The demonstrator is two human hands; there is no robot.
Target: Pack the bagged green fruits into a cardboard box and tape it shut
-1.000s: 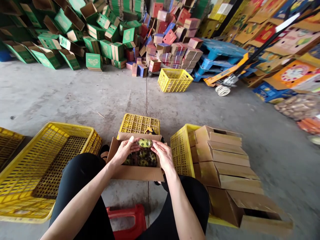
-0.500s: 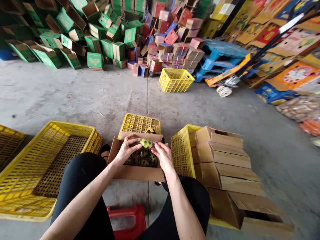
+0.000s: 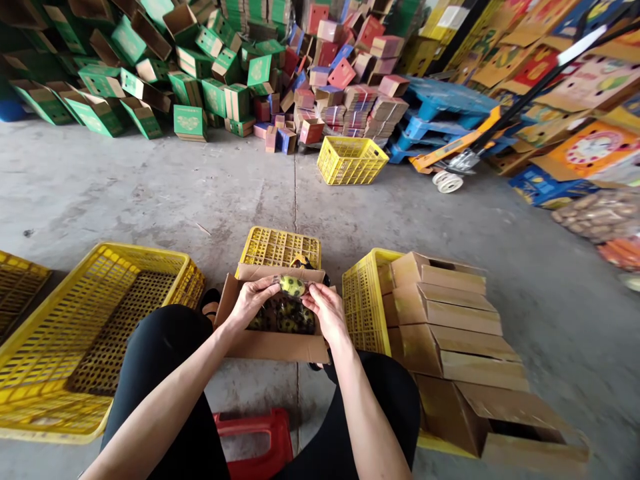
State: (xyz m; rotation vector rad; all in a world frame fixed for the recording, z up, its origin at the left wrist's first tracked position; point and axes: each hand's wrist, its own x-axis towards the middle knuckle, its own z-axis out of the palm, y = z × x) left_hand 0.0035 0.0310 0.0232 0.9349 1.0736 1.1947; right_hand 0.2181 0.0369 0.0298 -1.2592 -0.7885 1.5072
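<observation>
Bare concrete floor point(image 3: 150, 193) had yellow crates point(image 3: 95, 320) sitting on it, a red stool point(image 3: 255, 433), plus piled green boxes point(image 3: 150, 73).

The open box point(image 3: 273, 345) at lower centre is plain matt brown cardboard, as are the folded boxes point(image 3: 450, 320) stacked at lower right. The crates point(image 3: 75, 347) are glossy yellow perforated plastic. The fruit point(image 3: 292, 286) looks yellow-green, speckled, under a shiny clear wrap. The floor point(image 3: 150, 193) is rough, stained grey concrete. The stool point(image 3: 255, 437) at the bottom is smooth red plastic.
</observation>
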